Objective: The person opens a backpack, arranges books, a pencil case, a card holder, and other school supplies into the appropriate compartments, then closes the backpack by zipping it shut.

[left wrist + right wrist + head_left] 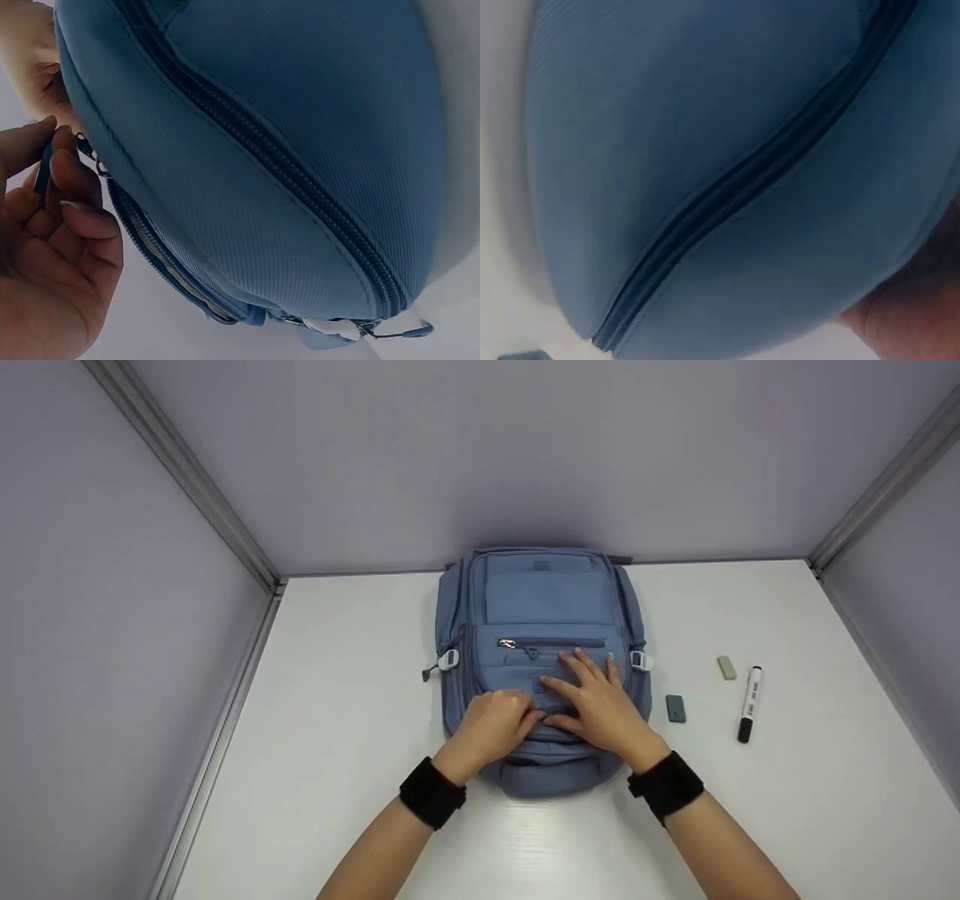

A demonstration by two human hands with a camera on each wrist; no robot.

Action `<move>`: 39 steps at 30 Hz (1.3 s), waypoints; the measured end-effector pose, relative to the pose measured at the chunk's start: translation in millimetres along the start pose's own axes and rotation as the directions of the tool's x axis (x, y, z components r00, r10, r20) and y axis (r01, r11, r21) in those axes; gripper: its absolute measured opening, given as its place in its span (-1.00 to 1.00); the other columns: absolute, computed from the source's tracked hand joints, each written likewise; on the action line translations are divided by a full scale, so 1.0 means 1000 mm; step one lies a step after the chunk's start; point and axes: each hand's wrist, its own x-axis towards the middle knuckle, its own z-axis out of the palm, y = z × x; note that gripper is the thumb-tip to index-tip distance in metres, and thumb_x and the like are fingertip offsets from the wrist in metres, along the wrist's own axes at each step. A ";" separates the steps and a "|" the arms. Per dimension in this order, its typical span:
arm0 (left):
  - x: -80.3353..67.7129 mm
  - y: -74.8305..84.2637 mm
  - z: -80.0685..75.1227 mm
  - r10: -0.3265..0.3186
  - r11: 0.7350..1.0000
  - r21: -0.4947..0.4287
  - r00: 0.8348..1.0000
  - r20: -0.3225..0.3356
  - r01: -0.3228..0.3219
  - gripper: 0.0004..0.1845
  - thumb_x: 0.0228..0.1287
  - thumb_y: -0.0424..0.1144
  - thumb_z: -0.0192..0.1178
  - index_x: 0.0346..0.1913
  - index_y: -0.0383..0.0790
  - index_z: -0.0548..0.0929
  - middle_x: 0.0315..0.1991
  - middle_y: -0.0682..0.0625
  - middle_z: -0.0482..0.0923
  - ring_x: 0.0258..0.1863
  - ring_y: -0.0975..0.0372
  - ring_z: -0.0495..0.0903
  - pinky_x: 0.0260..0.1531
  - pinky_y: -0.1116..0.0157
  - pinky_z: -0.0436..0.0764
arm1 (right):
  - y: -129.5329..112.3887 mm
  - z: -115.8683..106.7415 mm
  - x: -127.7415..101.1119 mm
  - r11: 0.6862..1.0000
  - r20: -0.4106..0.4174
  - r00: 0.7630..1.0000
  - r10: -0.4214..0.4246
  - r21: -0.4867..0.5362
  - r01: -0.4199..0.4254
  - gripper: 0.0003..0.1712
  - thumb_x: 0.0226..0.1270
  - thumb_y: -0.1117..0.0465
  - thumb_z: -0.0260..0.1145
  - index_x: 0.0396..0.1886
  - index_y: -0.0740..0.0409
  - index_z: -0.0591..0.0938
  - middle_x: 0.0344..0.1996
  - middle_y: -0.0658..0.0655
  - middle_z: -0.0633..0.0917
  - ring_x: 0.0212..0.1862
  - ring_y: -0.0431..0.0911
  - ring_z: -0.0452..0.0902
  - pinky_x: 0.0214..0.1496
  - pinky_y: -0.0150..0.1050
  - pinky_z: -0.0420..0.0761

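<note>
Two hands on a blue cloth backpack.

The blue cloth backpack [540, 660] lies flat in the middle of the white table [750, 810], its top end close to the back wall. The left hand [491, 727] sits on the lower front of the bag, and its curled fingers [75, 176] pinch a small dark zipper pull [46, 174] at the bag's edge. The right hand [600, 701] lies flat on the front pocket, fingers spread out and straight, just beside the left hand. To the right of the bag lie a small dark grey block [676, 709], a pale green eraser [726, 667] and a white marker pen with a black cap [749, 703], all apart from each other.
</note>
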 end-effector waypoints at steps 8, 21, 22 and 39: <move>0.002 0.006 0.002 0.017 0.988 -0.145 0.986 -0.169 -0.042 -0.79 0.28 -0.20 0.35 -0.38 -0.20 0.55 -0.55 0.04 0.55 -0.61 0.27 0.54 -0.63 0.36 0.48 | -0.015 0.006 0.004 0.959 -0.210 0.967 -0.147 0.208 0.191 -0.60 0.07 0.18 0.57 -0.09 0.14 0.67 -0.21 0.08 0.60 -0.17 -0.01 0.52 -0.08 -0.01 0.48; -0.001 -0.002 -0.003 0.078 0.951 -0.288 0.990 -0.118 -0.109 -0.78 0.36 -0.14 0.27 -0.14 -0.23 0.57 -0.45 0.05 0.62 -0.52 0.32 0.57 -0.52 0.41 0.51 | -0.024 0.013 0.004 0.912 -0.236 0.958 -0.163 0.333 0.237 -0.78 0.12 0.38 0.49 -0.26 0.18 0.62 -0.38 0.02 0.65 -0.33 -0.08 0.60 -0.28 -0.11 0.58; -0.001 -0.004 -0.003 0.095 0.947 -0.295 0.988 -0.125 -0.128 -0.79 0.37 -0.15 0.27 -0.13 -0.22 0.57 -0.43 0.05 0.62 -0.51 0.32 0.57 -0.50 0.41 0.52 | -0.024 0.013 0.004 0.914 -0.243 0.956 -0.164 0.327 0.240 -0.79 0.13 0.38 0.48 -0.27 0.18 0.62 -0.40 0.03 0.65 -0.34 -0.08 0.60 -0.30 -0.12 0.58; -0.011 -0.068 0.006 0.216 0.975 -0.060 0.976 0.003 -0.216 -0.67 0.37 -0.16 0.23 0.08 -0.27 0.70 0.28 -0.10 0.47 0.34 0.07 0.36 0.35 0.09 0.21 | -0.018 0.005 -0.005 0.946 -0.162 0.985 -0.053 0.307 0.102 -0.87 -0.06 0.34 0.39 -0.58 0.06 0.60 -0.67 -0.12 0.49 -0.62 -0.26 0.36 -0.57 -0.30 0.39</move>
